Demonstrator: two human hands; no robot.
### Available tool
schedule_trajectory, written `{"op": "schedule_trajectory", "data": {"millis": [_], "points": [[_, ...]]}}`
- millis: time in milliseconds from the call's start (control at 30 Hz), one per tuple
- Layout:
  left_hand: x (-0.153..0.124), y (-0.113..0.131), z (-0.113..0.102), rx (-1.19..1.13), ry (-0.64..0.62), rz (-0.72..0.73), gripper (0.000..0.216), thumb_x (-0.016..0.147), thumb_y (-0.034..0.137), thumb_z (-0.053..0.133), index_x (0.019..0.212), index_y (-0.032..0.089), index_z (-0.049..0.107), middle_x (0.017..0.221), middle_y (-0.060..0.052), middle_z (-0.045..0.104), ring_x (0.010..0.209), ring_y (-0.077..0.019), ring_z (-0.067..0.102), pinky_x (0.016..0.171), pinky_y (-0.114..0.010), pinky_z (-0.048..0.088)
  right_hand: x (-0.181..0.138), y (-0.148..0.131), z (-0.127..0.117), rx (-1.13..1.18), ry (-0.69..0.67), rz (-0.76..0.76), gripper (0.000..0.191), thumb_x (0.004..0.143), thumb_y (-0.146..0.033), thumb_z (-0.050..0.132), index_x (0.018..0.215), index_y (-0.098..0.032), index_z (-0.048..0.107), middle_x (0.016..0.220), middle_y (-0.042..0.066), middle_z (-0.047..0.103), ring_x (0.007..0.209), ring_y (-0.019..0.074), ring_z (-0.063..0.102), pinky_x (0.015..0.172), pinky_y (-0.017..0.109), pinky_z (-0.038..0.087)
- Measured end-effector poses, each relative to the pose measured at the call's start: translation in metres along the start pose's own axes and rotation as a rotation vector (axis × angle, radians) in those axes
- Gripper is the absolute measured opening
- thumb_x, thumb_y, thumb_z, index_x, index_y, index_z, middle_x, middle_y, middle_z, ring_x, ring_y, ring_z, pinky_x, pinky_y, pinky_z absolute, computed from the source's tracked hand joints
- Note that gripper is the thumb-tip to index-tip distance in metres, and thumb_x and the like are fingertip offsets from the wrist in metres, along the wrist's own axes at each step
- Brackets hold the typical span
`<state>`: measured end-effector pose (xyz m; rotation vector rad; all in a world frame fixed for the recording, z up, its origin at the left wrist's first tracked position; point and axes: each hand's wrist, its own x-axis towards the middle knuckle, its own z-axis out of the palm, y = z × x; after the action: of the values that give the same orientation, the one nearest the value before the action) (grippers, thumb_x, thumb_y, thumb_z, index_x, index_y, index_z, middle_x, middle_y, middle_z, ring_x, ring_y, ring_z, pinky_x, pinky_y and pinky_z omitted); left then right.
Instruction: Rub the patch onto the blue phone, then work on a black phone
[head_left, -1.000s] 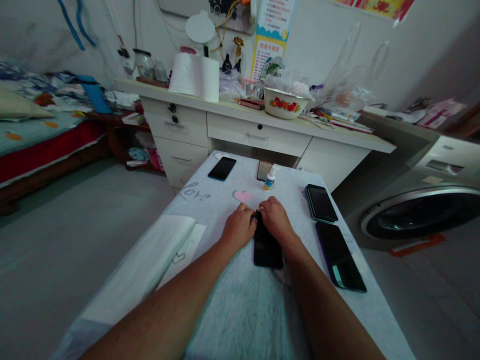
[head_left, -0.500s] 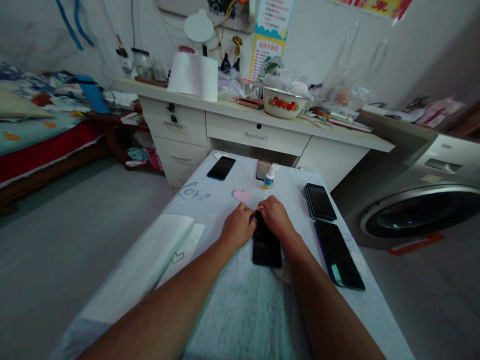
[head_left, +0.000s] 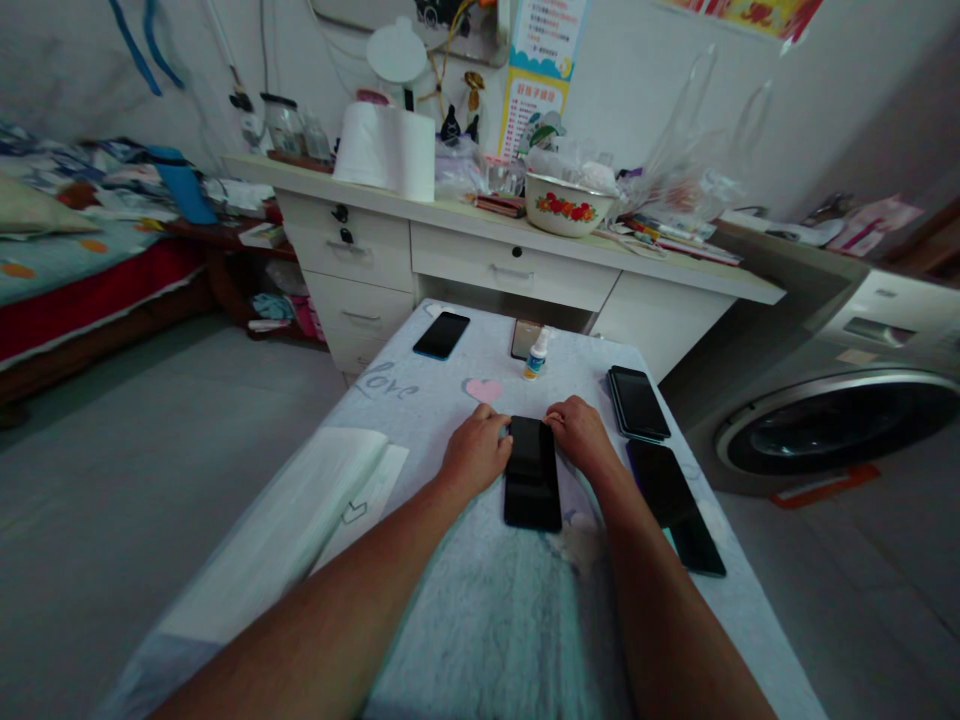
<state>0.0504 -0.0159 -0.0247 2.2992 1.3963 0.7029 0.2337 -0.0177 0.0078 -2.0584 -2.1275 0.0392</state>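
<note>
A black smartphone (head_left: 533,475) lies flat on the cloth-covered table, its dark screen facing up. My left hand (head_left: 474,450) is closed at the phone's upper left edge, fingers curled against it. By the upper right corner is my right hand (head_left: 581,432), its fingers pinched together; what they hold, if anything, is too small to make out. Beyond the phone stands a small spray bottle (head_left: 536,356) with a white top and a blue and yellow label. Behind the bottle lies another phone (head_left: 526,338), partly covered by it.
A blue-edged phone (head_left: 442,335) lies at the far left of the table. On the right are stacked phones (head_left: 639,402) and a larger dark device (head_left: 679,508), partly behind my right forearm. White folded sheets (head_left: 292,530) lie along the left edge. A white desk (head_left: 517,268) stands behind.
My right hand has moved right, from across the phone's top to its upper right corner, uncovering the upper screen. My left hand stays at the left edge.
</note>
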Motion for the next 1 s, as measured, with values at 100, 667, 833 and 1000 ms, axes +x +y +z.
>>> {"op": "schedule_trajectory", "data": {"millis": [100, 667, 833, 1000], "points": [[0.0, 0.0, -0.001, 0.003, -0.008, -0.001, 0.028, 0.085, 0.021, 0.053, 0.111, 0.018, 0.063, 0.105, -0.006, 0.057, 0.098, -0.0171, 0.059, 0.088, -0.027, 0.045, -0.001, 0.005, 0.0, -0.015, -0.009, 0.017, 0.026, 0.089, -0.02, 0.047, 0.092, -0.017, 0.073, 0.089, 0.009, 0.064, 0.082, 0.0158, 0.056, 0.074, 0.024, 0.035], [-0.001, 0.002, -0.003, 0.005, -0.013, 0.005, 0.029, 0.085, 0.02, 0.053, 0.111, 0.016, 0.063, 0.104, -0.007, 0.058, 0.097, -0.0179, 0.059, 0.087, -0.027, 0.045, -0.019, -0.002, -0.016, 0.044, -0.1, -0.061, 0.019, 0.086, -0.018, 0.054, 0.091, -0.016, 0.072, 0.091, 0.008, 0.065, 0.085, 0.0151, 0.058, 0.077, 0.022, 0.037], [-0.001, 0.003, -0.005, 0.006, -0.017, 0.007, 0.029, 0.085, 0.02, 0.052, 0.111, 0.017, 0.062, 0.105, -0.007, 0.058, 0.098, -0.0176, 0.058, 0.088, -0.027, 0.045, -0.021, -0.002, -0.018, 0.094, -0.109, -0.073, 0.016, 0.085, -0.02, 0.057, 0.089, -0.017, 0.072, 0.089, 0.006, 0.065, 0.084, 0.0148, 0.058, 0.077, 0.021, 0.037], [-0.001, 0.002, -0.004, 0.016, -0.021, 0.007, 0.029, 0.085, 0.021, 0.052, 0.112, 0.018, 0.062, 0.105, -0.006, 0.057, 0.098, -0.0173, 0.058, 0.088, -0.027, 0.045, -0.014, 0.0, -0.009, 0.07, -0.048, -0.019, 0.019, 0.088, -0.021, 0.054, 0.092, -0.017, 0.072, 0.091, 0.007, 0.064, 0.085, 0.0145, 0.057, 0.077, 0.022, 0.036]]}}
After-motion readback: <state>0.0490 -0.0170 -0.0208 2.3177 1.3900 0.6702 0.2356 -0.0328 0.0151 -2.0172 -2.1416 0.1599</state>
